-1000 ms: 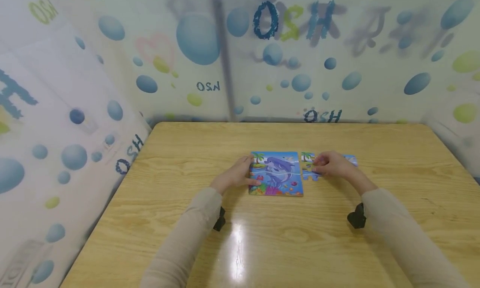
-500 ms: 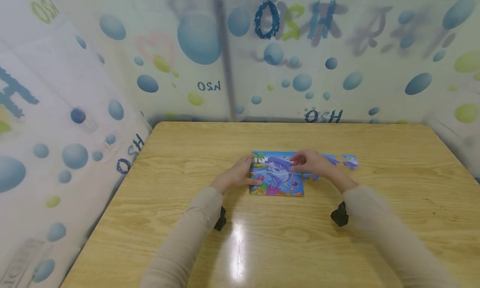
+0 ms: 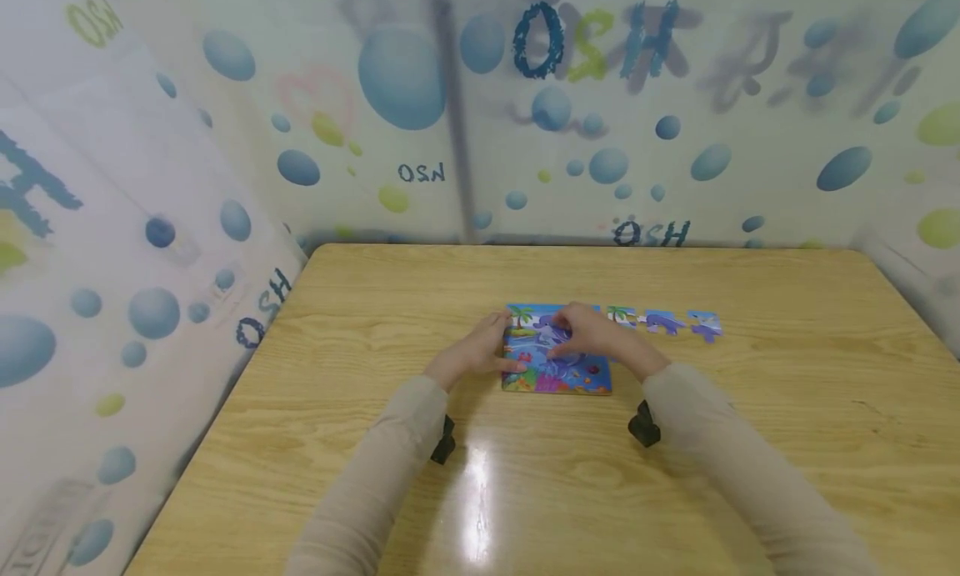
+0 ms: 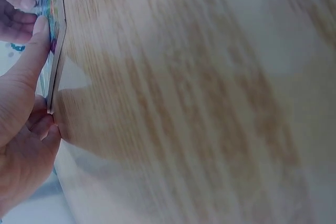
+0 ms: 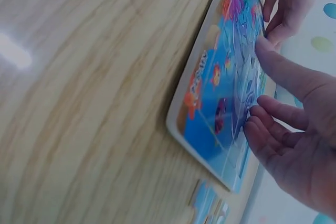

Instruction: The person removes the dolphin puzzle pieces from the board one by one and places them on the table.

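A dolphin jigsaw puzzle in a flat board [image 3: 558, 382] lies on the wooden table. At the board's left side, my left hand [image 3: 476, 347] grips the edge, thumb on top and fingers curled against the side. My right hand [image 3: 596, 333] is over the middle of the picture, with thumb and fingertips spread at its surface. In the right wrist view, the thumb [image 5: 286, 69] and the fingers [image 5: 265, 135] stand apart on the dolphin, with no loose piece showing between them. The left wrist view shows the left thumb [image 4: 34, 51] on the picture.
To the board's right lie loose puzzle pieces: a palm tree piece [image 3: 621, 315], a dolphin piece [image 3: 663, 322] and another blue and purple piece [image 3: 706, 324]. A further piece is partly hidden by the right wrist. A patterned wall [image 3: 525, 184] stands behind the table [image 3: 570, 484].
My right hand has moved left from the loose pieces onto the middle of the board, uncovering the row of pieces. The left hand stays at the board's left edge.
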A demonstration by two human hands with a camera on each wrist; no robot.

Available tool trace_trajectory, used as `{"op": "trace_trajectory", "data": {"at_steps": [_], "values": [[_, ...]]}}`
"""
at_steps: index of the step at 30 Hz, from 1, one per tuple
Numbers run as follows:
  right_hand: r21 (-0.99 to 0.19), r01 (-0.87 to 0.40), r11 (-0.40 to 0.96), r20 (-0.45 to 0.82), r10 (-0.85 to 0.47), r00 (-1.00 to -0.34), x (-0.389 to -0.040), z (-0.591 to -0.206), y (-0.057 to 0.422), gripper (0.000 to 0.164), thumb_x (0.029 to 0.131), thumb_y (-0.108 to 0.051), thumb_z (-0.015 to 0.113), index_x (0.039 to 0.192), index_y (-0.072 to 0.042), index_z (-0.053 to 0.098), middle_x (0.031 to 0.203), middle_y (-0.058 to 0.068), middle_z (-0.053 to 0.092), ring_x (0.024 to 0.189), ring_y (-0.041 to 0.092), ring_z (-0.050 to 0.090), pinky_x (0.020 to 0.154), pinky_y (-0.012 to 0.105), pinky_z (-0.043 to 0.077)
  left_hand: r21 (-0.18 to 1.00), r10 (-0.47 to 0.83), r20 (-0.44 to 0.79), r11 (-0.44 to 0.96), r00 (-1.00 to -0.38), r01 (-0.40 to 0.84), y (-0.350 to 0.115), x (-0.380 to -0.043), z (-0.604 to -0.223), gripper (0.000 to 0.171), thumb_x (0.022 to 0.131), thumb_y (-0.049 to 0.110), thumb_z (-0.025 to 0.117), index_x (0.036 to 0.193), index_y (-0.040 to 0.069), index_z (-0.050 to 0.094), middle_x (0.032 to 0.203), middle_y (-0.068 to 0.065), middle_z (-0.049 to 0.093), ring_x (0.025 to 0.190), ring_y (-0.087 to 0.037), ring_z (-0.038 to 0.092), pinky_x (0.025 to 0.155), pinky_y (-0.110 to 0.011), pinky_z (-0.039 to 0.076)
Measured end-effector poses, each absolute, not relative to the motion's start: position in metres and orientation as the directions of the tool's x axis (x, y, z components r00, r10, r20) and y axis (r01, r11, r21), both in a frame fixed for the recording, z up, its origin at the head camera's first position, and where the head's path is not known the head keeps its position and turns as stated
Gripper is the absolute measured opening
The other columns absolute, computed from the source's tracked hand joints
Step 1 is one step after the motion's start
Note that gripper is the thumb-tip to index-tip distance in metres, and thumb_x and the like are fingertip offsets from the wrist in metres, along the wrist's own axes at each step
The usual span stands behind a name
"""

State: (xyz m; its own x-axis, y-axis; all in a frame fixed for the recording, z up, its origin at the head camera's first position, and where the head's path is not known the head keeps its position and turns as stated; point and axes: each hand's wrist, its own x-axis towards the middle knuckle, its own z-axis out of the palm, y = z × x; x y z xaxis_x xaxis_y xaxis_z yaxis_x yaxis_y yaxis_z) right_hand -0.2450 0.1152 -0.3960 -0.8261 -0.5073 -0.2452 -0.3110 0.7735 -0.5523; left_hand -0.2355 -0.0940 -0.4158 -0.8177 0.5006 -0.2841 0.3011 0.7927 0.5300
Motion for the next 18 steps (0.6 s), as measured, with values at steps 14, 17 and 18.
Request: {"op": "trace_trajectory", "data": {"at_steps": [14,17,18], "values": [[-0.496,-0.249,0.832,-0.340,-0.450,-0.826,-0.2517,-0.3908,0.1052,0.061,0.075,-0.025,0.075,0.120,0.007,0.049,0.118,0.021,0.053,0.109,0.031,0.051,0.094,0.040,0.046,0.548,0.512,-0.256,0.776,-0.820,0.313,-0.0940,-0.2343,-0.4154,0.088,0.080,0.036,0.068,0.142,-0.004,0.019,0.152,-0.020,0.011,0.140,-0.033,0.013,0.116,-0.041,0.016],[-0.499,-0.234,0.834,-0.346,-0.440,-0.829,-0.2524,-0.3911,0.1048,0.061,0.074,-0.024,0.076,0.119,0.006,0.047,0.115,0.019,0.052,0.106,0.029,0.051,0.093,0.039,0.046,0.551,0.507,-0.260,0.777,-0.822,0.304,-0.0939,-0.2343,-0.4156,0.090,0.080,0.036,0.067,0.143,-0.005,0.016,0.152,-0.021,0.012,0.140,-0.033,0.014,0.116,-0.041,0.016],[-0.504,-0.229,0.833,-0.345,-0.438,-0.830,-0.2521,-0.3910,0.1047,0.061,0.074,-0.024,0.076,0.118,0.006,0.047,0.112,0.018,0.052,0.103,0.028,0.051,0.091,0.039,0.046,0.550,0.505,-0.264,0.779,-0.822,0.302,-0.0940,-0.2341,-0.4155,0.091,0.081,0.036,0.067,0.143,-0.005,0.015,0.152,-0.021,0.012,0.140,-0.033,0.014,0.116,-0.041,0.016]]}}
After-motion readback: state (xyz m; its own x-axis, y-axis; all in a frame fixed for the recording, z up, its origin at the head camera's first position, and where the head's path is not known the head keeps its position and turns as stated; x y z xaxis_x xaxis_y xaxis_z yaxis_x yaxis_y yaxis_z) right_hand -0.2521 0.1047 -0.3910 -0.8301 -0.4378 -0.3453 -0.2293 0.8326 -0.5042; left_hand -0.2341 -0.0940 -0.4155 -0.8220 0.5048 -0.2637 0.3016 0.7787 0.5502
